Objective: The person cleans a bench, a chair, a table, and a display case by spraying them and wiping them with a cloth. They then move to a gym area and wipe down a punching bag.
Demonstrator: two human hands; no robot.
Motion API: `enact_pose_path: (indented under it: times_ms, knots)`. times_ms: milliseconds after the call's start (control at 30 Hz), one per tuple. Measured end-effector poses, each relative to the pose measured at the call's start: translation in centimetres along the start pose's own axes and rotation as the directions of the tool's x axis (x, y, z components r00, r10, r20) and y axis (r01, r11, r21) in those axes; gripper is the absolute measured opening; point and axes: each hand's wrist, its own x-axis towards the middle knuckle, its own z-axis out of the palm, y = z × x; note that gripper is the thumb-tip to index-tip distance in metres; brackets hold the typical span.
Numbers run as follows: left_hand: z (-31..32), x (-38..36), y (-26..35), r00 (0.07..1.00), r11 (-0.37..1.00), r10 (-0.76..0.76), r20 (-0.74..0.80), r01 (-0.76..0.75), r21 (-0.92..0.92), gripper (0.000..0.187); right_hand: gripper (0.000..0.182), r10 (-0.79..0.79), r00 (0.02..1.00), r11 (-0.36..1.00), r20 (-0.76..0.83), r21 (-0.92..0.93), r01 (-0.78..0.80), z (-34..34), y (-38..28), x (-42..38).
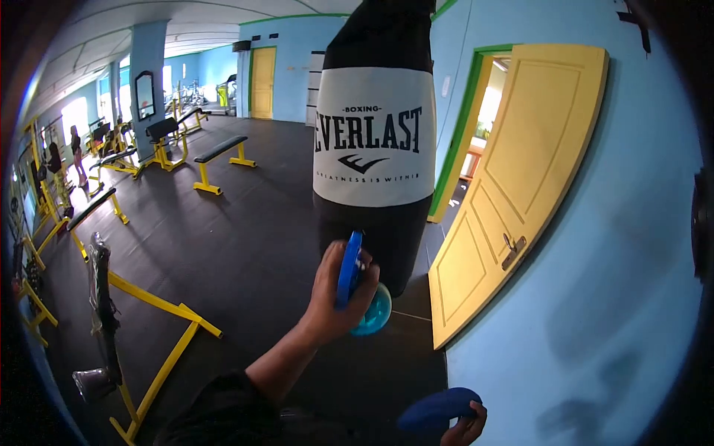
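My left hand [331, 293] is wrapped round the neck of a spray bottle with a blue head [348, 269]. The bottle's clear body [374, 312], with turquoise liquid in it, shows below my fingers. Right behind it hangs a black punching bag [372, 238] with a white band printed with EVERLAST lettering; the spray head overlaps its lower part in this view. At the bottom edge, my right hand [467, 427] grips a dark blue, rounded cloth [442, 406], thumb and fingers on its right end. Part of that hand is cut off by the frame.
A yellow door [513, 201] stands ajar to the right, beside a light blue wall [595, 297]. Yellow-framed gym benches [221, 149] and other equipment line the left. A yellow frame [167, 364] is near on my left. Another person [76, 156] stands far left.
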Motion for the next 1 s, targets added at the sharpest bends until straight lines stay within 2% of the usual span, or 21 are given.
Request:
enact_pose_path:
  times_ms: [67, 100, 167, 200, 233, 267, 333, 400, 467, 533, 600, 667, 733, 767, 800, 833, 867, 900, 933, 967, 1000]
  knots:
    - [0.3, -1.7, -0.6, 1.000, 1.000, 0.018, -0.014, -0.018, 0.022, 0.025, 0.037, -0.021, 1.000, 1.000, -0.015, -0.012, 0.020, 1.4, -0.7, 0.4]
    - [0.5, -2.9, -1.0, 0.999, 0.999, 0.028, -0.016, -0.027, 0.040, 0.024, 0.038, 0.040, 0.998, 0.999, -0.051, -0.004, -0.040, 2.0, -0.9, 0.3]
    - [0.7, -5.8, -3.2, 0.980, 0.987, -0.148, 0.136, 0.155, -0.044, 0.028, 0.039, 0.109, 0.991, 0.994, -0.081, 0.007, -0.108, 2.8, -0.2, 0.1]
    - [0.7, -7.5, -4.0, 0.979, 0.986, -0.154, 0.136, 0.161, -0.040, 0.028, 0.041, 0.071, 0.994, 0.991, -0.079, 0.122, -0.061, 3.1, 1.2, -0.2]
    - [0.8, -9.0, -4.9, 0.936, 0.957, -0.275, 0.221, 0.288, -0.029, 0.031, 0.043, 0.031, 0.996, 0.972, -0.084, 0.235, -0.011, 3.5, 2.0, -0.4]
    - [0.6, -9.6, -5.3, 0.871, 0.913, -0.386, 0.303, 0.408, -0.010, 0.035, 0.043, 0.033, 0.996, 0.972, -0.083, 0.234, -0.013, 4.2, 1.2, 0.3]
    - [-0.6, -10.0, -5.6, 0.848, 0.885, -0.433, 0.306, 0.465, -0.036, 0.039, 0.018, 0.059, 0.980, 0.955, -0.188, 0.297, -0.001, 6.4, -0.8, 2.8]
    - [-2.2, -9.8, -6.8, 0.821, 0.853, -0.476, 0.316, 0.518, -0.063, 0.044, 0.017, -0.226, 0.971, 0.967, -0.082, 0.104, 0.234, 6.8, -3.5, 6.0]
    - [-4.3, -8.8, -9.6, 0.953, 0.925, -0.262, 0.151, 0.293, -0.241, 0.052, 0.020, -0.502, 0.860, 0.863, -0.090, 0.007, 0.505, 8.5, -5.3, 10.1]
    - [-6.8, -6.1, -9.9, 0.922, 0.866, -0.341, 0.182, 0.384, -0.322, 0.065, 0.022, -0.700, 0.699, 0.709, -0.147, -0.027, 0.704, 10.7, -9.3, 15.8]
    - [-8.7, -3.1, -13.2, 0.937, 0.870, -0.308, 0.164, 0.347, -0.350, 0.069, 0.025, -0.799, 0.571, 0.572, -0.191, 0.054, 0.818, 12.8, -13.9, 21.8]
    - [-9.8, -0.2, -16.2, 0.949, 0.870, -0.279, 0.148, 0.315, -0.380, 0.074, 0.031, -0.874, 0.443, 0.453, -0.200, -0.007, 0.891, 15.5, -19.3, 28.2]
    - [-10.5, 2.8, -18.0, 0.861, 0.816, -0.426, 0.277, 0.498, -0.294, 0.076, 0.050, -0.915, 0.385, 0.385, -0.123, 0.025, 0.922, 19.1, -26.0, 33.0]
    - [-10.7, 3.5, -18.2, 0.864, 0.812, -0.419, 0.278, 0.494, -0.311, 0.076, 0.064, -0.925, 0.366, 0.341, -0.097, 0.207, 0.917, 21.7, -28.9, 34.9]
    - [-10.9, 4.3, -18.2, 0.831, 0.805, -0.399, 0.386, 0.520, -0.286, 0.078, 0.072, -0.955, 0.296, 0.280, -0.035, 0.226, 0.933, 23.8, -31.6, 36.2]
    - [-10.9, 5.2, -18.4, 0.788, 0.802, -0.373, 0.490, 0.539, -0.257, 0.080, 0.075, -0.969, 0.247, 0.238, -0.027, 0.176, 0.955, 26.4, -33.1, 37.4]
    - [-10.6, 5.5, -19.3, 0.792, 0.802, -0.357, 0.495, 0.531, -0.273, 0.080, 0.069, -0.989, 0.144, 0.146, 0.022, 0.072, 0.987, 28.7, -34.0, 38.2]
    - [-10.3, 5.2, -20.6, 0.782, 0.791, -0.364, 0.506, 0.546, -0.275, 0.078, 0.066, -0.986, 0.125, 0.118, 0.111, -0.070, 0.991, 29.8, -34.6, 38.5]
    - [-10.0, 5.4, -21.5, 0.768, 0.779, -0.372, 0.521, 0.564, -0.274, 0.076, 0.063, -0.972, 0.124, 0.080, 0.202, -0.210, 0.974, 30.6, -34.8, 38.3]
    - [-10.3, 5.7, -20.5, 0.735, 0.764, -0.439, 0.517, 0.608, -0.216, 0.075, 0.063, -0.969, 0.125, 0.075, 0.212, -0.227, 0.971, 31.3, -34.6, 37.7]
    - [-10.0, 6.2, -21.2, 0.732, 0.762, -0.426, 0.532, 0.607, -0.226, 0.075, 0.063, -0.964, 0.181, 0.127, 0.195, -0.258, 0.958, 31.7, -34.1, 36.8]
